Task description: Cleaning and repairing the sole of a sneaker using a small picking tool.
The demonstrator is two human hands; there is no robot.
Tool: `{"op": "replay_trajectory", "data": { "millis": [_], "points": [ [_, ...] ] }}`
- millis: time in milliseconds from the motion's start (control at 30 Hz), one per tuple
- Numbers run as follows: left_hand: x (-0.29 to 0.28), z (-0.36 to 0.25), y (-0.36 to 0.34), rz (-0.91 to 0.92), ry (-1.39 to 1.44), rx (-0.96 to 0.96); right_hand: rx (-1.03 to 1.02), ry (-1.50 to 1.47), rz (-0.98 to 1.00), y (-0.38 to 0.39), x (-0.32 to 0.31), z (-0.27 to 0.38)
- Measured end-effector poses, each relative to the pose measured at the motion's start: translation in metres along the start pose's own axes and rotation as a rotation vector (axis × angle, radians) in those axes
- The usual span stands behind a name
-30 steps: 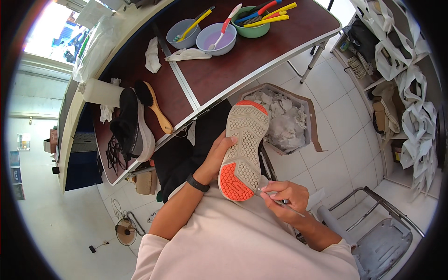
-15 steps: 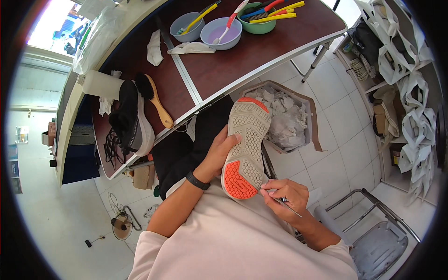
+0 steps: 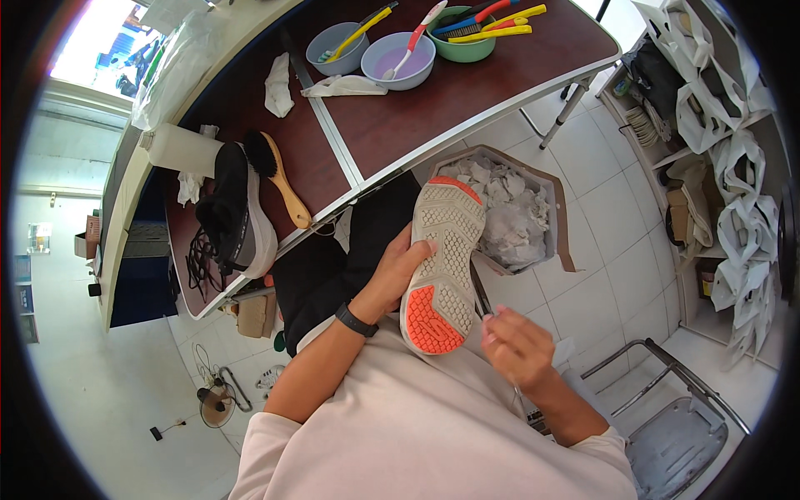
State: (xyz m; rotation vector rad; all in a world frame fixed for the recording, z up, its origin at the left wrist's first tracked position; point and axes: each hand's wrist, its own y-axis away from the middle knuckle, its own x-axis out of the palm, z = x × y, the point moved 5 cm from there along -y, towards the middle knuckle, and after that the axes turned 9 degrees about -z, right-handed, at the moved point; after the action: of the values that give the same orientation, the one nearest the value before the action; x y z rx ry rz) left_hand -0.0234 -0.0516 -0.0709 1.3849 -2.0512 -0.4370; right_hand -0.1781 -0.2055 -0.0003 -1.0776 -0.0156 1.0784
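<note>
My left hand [image 3: 404, 267] grips a shoe [image 3: 437, 271] whose sole faces up, beige-grey with a honeycomb tread and orange pads at both ends. My right hand [image 3: 515, 350] is closed just right of the sole's lower end, apart from it, holding a thin metal tool [image 3: 518, 398] that is mostly hidden behind the fingers. A black shoe [image 3: 242, 225] with loose laces lies at the table's left, beside a wooden-handled brush [image 3: 287, 196].
The dark red table [image 3: 467, 96] carries three bowls [image 3: 398, 62] with brushes, white cloths [image 3: 277, 87] and a jug [image 3: 187, 152]. A box of crumpled paper [image 3: 517, 225] stands on the floor. A metal chair [image 3: 675, 442] and white-bag-hung shelves [image 3: 700, 250] are at right.
My right hand has pulled away from the sole's edge toward the right and turned, with the tool now hanging downward. The shoe has shifted slightly right in the picture.
</note>
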Motion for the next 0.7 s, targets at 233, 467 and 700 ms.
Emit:
{"op": "replay_trajectory", "data": {
  "millis": [233, 467, 700],
  "points": [
    [0.0, -0.001, 0.001, 0.0, 0.001, -0.009, 0.329, -0.269, -0.06, -0.004, -0.004, -0.01],
    [0.0, -0.001, 0.001, -0.006, 0.017, -0.004, 0.398, -0.347, -0.043, -0.003, 0.003, -0.01],
    [0.001, -0.002, 0.0, 0.008, -0.013, 0.008, 0.127, -0.14, 0.078, -0.012, 0.006, 0.0]
  ]
}}
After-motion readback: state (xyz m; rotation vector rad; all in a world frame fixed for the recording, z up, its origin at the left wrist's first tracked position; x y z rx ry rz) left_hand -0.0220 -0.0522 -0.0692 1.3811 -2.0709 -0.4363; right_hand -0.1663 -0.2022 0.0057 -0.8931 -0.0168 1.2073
